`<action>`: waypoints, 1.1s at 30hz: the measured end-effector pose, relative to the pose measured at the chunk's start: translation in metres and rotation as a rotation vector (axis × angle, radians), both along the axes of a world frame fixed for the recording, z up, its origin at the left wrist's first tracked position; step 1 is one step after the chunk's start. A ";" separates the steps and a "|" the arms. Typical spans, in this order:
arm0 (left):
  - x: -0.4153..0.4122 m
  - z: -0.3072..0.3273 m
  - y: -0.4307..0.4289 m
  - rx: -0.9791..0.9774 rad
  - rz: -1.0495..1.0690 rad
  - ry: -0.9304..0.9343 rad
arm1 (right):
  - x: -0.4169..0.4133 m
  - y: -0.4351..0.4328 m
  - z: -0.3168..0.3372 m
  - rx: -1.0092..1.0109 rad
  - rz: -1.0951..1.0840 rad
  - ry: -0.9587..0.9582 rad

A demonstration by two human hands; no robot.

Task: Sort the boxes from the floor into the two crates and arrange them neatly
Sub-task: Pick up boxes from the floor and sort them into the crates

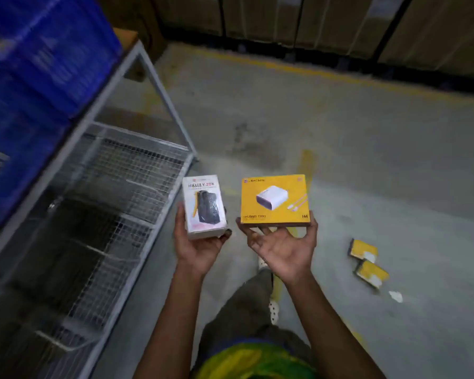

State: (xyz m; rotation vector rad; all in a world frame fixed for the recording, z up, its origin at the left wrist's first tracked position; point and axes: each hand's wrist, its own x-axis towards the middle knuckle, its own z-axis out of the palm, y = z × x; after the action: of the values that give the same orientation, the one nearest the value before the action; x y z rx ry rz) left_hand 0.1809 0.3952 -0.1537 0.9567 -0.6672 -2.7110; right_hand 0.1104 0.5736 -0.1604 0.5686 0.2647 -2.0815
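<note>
My left hand (195,244) grips a white box (204,206) with a black device pictured on it, held upright in front of me. My right hand (282,247) is palm up and holds a yellow charger box (275,199) from below, fingertips curled against its near edge. Two more yellow boxes (363,251) (371,273) lie on the concrete floor to the right. A blue crate (36,67) stands on the table at the upper left, blurred.
A white metal-framed table (132,64) with a wire mesh lower shelf (115,192) fills the left side. Stacked cardboard cartons (312,17) line the back wall behind a yellow floor line. A small white scrap (396,296) lies on the floor.
</note>
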 end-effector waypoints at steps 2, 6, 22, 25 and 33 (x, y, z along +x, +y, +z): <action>0.025 0.011 -0.015 -0.020 0.050 -0.029 | 0.015 -0.021 0.016 -0.001 0.075 0.032; 0.059 0.038 -0.054 -0.126 0.196 -0.020 | 0.028 -0.077 0.045 -0.030 0.161 0.113; 0.092 0.171 -0.305 -0.584 0.578 0.016 | -0.004 -0.414 0.163 -0.323 0.400 0.380; 0.103 0.188 -0.356 -0.659 0.733 0.009 | -0.005 -0.470 0.185 -0.324 0.415 0.443; 0.115 0.197 -0.445 -0.705 1.012 -0.073 | -0.004 -0.578 0.204 -0.143 0.548 0.740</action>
State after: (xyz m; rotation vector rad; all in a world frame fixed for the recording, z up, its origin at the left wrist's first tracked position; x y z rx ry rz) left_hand 0.2963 -0.0500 0.0436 0.8531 -0.7754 -1.4196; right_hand 0.1067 -0.0046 0.0431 -0.3598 0.6102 -1.6674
